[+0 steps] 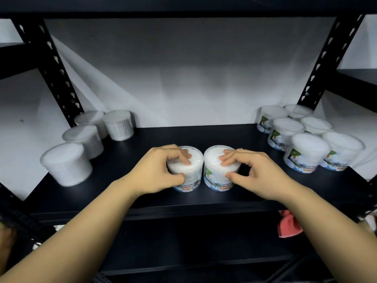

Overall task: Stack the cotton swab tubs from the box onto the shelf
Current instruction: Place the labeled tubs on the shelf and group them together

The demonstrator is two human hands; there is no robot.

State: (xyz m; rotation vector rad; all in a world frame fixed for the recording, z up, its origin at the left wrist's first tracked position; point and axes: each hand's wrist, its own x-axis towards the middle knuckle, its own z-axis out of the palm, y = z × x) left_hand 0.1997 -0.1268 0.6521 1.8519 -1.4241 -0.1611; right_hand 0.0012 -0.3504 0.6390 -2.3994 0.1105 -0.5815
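Observation:
Two clear cotton swab tubs stand side by side, touching, at the front middle of the black shelf (142,193). My left hand (161,170) grips the left tub (193,176) with fingers on its lid and thumb on its side. My right hand (257,174) holds the right tub (214,172) the same way. Both tubs show a "COTTON BUDS" label facing me. The box is out of view.
Several tubs stand in a group at the shelf's left end (67,164) and several more at its right end (306,152). Black slotted uprights (51,66) flank the bay, with a white wall behind. A red cloth (288,225) hangs below the shelf at right.

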